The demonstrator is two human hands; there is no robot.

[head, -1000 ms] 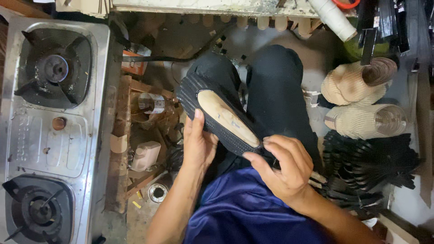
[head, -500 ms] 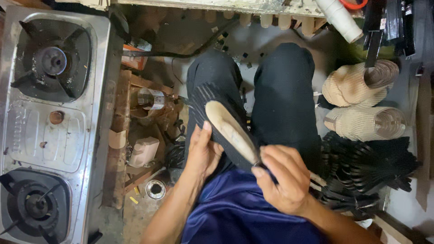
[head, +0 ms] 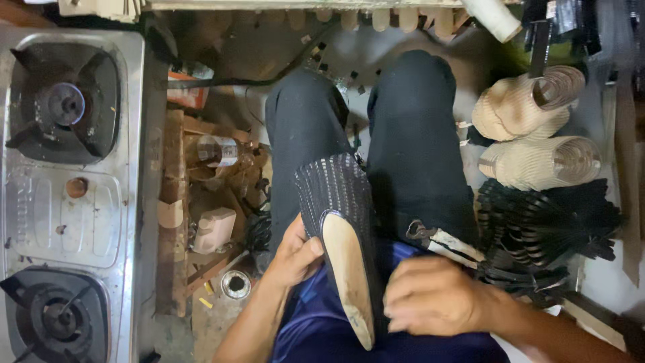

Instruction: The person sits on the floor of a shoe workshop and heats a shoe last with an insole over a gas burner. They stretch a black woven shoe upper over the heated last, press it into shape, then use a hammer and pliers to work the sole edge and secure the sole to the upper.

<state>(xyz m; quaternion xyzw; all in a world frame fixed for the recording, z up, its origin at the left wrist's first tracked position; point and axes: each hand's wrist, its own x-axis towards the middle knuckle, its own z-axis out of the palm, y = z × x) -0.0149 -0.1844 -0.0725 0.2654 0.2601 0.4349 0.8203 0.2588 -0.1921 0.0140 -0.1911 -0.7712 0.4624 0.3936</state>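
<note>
1. Cluttered workshop floor (head: 222, 54) is lying beneath a steel two-burner stove (head: 67, 195).
2. Black mesh shoe upper on its tan last (head: 342, 235) is resting upside down on the lap.
3. Left hand (head: 295, 252) is pinching its edge.
4. Right hand (head: 437, 296) is curling, blurred; grip unclear.

Counts at the bench

One black shoe upper (head: 336, 195) on its tan last, two hands: left hand (head: 295, 252) and right hand (head: 433, 296). One steel stove (head: 101, 202) with two burners (head: 64, 104). Two stacks of tan insoles (head: 531, 107), one heap of black strips (head: 544, 222), one small glass jar (head: 218, 151), one brush (head: 443, 240), one white pipe (head: 494, 17).
</note>
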